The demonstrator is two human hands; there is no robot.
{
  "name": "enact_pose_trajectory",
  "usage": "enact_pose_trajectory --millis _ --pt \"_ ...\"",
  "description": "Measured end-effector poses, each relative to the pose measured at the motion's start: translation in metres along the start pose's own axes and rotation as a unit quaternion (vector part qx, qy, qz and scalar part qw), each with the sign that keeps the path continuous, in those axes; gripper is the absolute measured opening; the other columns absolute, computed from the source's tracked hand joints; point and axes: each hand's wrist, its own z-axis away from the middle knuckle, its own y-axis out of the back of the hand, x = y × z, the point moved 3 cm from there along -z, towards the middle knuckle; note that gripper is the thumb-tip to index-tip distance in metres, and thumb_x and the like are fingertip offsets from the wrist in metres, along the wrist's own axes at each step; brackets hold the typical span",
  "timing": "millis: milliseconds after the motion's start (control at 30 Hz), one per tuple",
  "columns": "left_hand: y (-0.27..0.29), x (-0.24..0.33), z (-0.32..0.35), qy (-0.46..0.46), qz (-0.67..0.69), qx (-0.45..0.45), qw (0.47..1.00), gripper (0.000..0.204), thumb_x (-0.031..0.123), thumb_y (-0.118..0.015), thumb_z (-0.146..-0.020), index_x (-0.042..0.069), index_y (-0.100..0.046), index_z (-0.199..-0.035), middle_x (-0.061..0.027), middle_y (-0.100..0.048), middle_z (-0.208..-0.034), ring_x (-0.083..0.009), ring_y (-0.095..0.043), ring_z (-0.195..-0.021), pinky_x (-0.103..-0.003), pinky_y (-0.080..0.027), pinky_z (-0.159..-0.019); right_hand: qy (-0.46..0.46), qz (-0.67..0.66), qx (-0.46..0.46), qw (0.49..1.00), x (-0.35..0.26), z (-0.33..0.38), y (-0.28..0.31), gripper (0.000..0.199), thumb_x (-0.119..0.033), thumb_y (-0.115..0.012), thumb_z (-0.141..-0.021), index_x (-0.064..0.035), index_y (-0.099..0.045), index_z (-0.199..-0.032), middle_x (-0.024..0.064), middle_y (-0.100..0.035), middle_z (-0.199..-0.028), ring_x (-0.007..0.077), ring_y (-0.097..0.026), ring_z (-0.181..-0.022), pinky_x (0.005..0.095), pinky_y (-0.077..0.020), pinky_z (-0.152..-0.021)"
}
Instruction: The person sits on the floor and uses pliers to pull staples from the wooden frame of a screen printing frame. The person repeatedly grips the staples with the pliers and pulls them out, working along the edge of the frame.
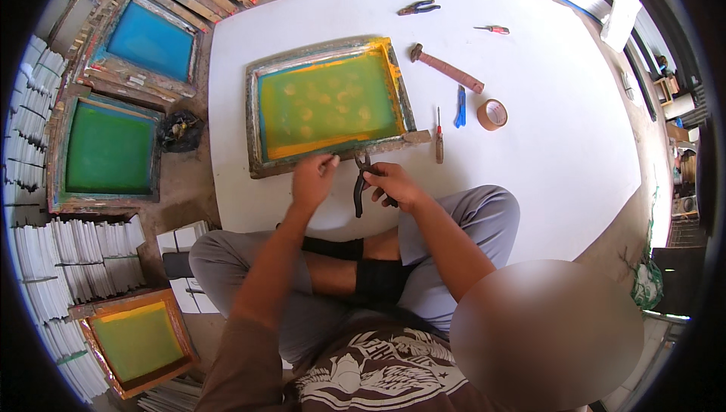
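A screen-printing frame (pixel 253 121) with a yellow-green mesh lies on the white sheet in front of me. My right hand (pixel 392 185) grips a pair of dark-handled pliers (pixel 359 194); their handles are spread and the jaws point at the near edge of the frame. Just left of them, my left hand (pixel 312 179) is closed, its fingertips pinched together by the same edge. Whatever it may hold is too small to make out. A short wooden piece (pixel 416 137) sits at the frame's near right corner.
Right of the frame lie a screwdriver (pixel 439 136), a blue utility knife (pixel 460 106), a tape roll (pixel 493 114) and a hammer (pixel 448 69). Farther off are other pliers (pixel 419 7) and a small screwdriver (pixel 493 29). Blue (pixel 151 40) and green (pixel 108 146) screens stand left.
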Motion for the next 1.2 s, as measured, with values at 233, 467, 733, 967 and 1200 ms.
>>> enact_pose_trajectory --millis 233,467,733,967,1200 --pt "-0.064 0.047 0.044 0.227 0.409 -0.163 0.868 0.036 0.034 -0.059 -0.104 -0.001 -0.07 -0.108 -0.0077 -0.07 -0.084 -0.0128 -0.065 -0.068 -0.028 -0.051 -0.06 0.025 -0.063 0.066 0.996 0.019 -0.002 0.017 0.028 -0.03 -0.067 -0.098 -0.0085 -0.063 -0.117 0.0022 -0.066 -0.094 0.0117 -0.059 -0.069 0.0292 -0.0478 -0.054" --pt "-0.097 0.074 0.032 0.193 0.366 -0.175 0.893 0.034 0.032 -0.059 -0.104 0.002 -0.069 -0.116 -0.0071 -0.071 -0.083 -0.0172 -0.067 -0.066 -0.03 -0.053 -0.058 0.028 0.039 0.158 0.986 0.003 0.013 0.049 0.04 -0.028 -0.067 -0.096 -0.0073 -0.058 -0.129 0.0086 -0.067 -0.1 0.0181 -0.067 -0.068 0.0319 -0.0516 -0.049" --pt "-0.058 0.052 -0.016 -0.123 -0.212 -0.015 0.969 0.055 0.04 -0.076 -0.085 0.009 -0.064 -0.13 -0.0116 -0.065 -0.129 -0.0337 -0.058 -0.12 -0.049 -0.046 -0.102 0.033 0.27 0.094 0.958 -0.02 -0.017 0.12 0.041 -0.019 -0.067 -0.092 0.0004 -0.062 -0.128 0.0147 -0.073 -0.09 0.0232 -0.072 -0.067 0.0347 -0.0607 -0.058" --pt "-0.068 0.024 -0.022 -0.069 -0.223 -0.111 0.966 0.065 0.039 -0.077 -0.084 0.01 -0.057 -0.139 -0.0098 -0.062 -0.134 -0.0326 -0.055 -0.126 -0.05 -0.04 -0.111 -0.071 0.41 -0.005 0.909 -0.068 -0.031 0.111 0.031 -0.015 -0.066 -0.09 0.0046 -0.066 -0.115 0.0146 -0.072 -0.079 0.0238 -0.072 -0.066 0.0355 -0.0602 -0.053" --pt "-0.076 0.019 -0.023 -0.077 -0.202 -0.083 0.973 0.062 0.039 -0.077 -0.084 0.01 -0.059 -0.136 -0.0096 -0.064 -0.13 -0.0331 -0.056 -0.124 -0.049 -0.041 -0.108 -0.148 0.549 -0.013 0.822 -0.087 -0.062 0.114 0.039 -0.024 -0.079 -0.079 0.0053 -0.071 -0.103 0.0174 -0.075 -0.089 0.0294 -0.075 -0.07 0.041 -0.0622 -0.065"
